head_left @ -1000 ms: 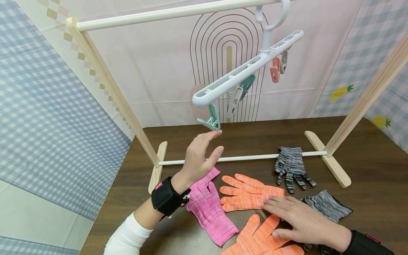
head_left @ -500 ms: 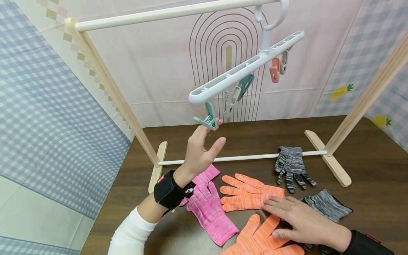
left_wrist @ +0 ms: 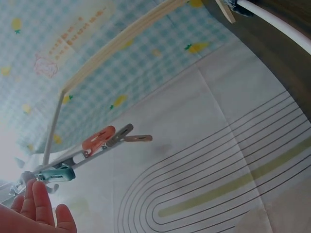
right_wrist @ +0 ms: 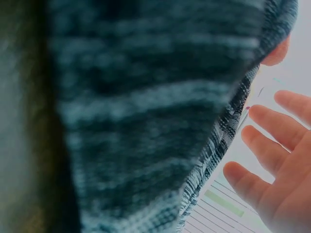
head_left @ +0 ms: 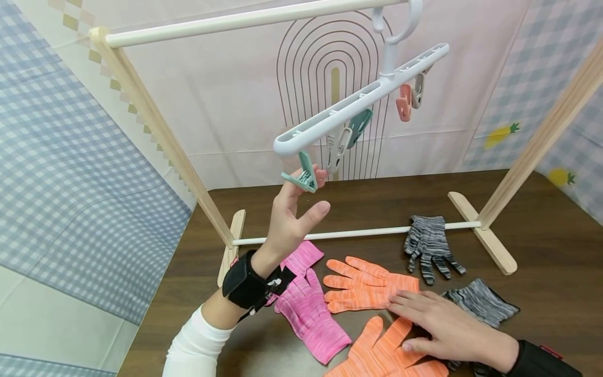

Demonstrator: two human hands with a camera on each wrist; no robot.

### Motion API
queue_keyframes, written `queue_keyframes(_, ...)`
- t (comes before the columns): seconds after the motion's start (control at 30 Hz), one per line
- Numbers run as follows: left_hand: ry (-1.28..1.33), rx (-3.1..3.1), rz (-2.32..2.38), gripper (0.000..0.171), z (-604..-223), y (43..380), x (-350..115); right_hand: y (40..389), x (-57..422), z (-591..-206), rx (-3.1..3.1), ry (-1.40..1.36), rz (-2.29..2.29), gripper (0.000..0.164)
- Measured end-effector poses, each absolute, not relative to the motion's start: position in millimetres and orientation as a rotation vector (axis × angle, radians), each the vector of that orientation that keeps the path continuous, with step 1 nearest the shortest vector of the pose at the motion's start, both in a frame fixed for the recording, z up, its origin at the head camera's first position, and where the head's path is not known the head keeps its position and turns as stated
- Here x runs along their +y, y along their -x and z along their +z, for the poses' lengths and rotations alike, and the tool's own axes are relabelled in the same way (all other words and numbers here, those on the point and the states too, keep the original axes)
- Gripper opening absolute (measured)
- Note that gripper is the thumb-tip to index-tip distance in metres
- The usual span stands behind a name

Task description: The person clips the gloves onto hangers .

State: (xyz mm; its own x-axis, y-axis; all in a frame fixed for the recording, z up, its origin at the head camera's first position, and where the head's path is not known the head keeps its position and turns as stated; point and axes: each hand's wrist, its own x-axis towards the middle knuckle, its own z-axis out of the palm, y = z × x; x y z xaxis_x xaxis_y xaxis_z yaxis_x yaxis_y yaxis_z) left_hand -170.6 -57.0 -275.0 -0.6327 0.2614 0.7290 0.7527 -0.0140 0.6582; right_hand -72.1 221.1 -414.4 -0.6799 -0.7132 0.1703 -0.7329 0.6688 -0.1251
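My left hand [head_left: 294,217] is raised at the near end of the white clip hanger [head_left: 363,99]. Its fingers reach behind a light green clothespin [head_left: 303,177] that hangs there, with the thumb held apart below. Whether the fingertips touch the clothespin I cannot tell. In the left wrist view, the fingers of this hand [left_wrist: 36,208] appear at the lower left, below the hanger's clips. My right hand [head_left: 438,324] lies low, fingers straight, at the cuff of an orange glove [head_left: 363,285]. A second orange glove [head_left: 386,356] lies partly under it.
Pink gloves [head_left: 315,319] lie on the dark table [head_left: 179,314]. One grey-black glove [head_left: 428,246] lies across the rack's lower bar [head_left: 363,232]; another [head_left: 485,303] lies beside my right hand. More clothespins, grey [head_left: 337,149], dark green [head_left: 360,125] and pink [head_left: 404,103], hang from the hanger.
My left hand has risen and its fingers have passed behind the light green clothespin. The hanger's near end has swung slightly left. My right hand has stayed in place.
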Motion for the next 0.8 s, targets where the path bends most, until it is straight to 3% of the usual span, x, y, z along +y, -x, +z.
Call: queue_keyframes(0.8,1.051,-1.768,-1.737,0.077,-265.2,160.6,-49.9,70.9,221.1,-413.7,-2.826,-1.228,0.294,0.053)
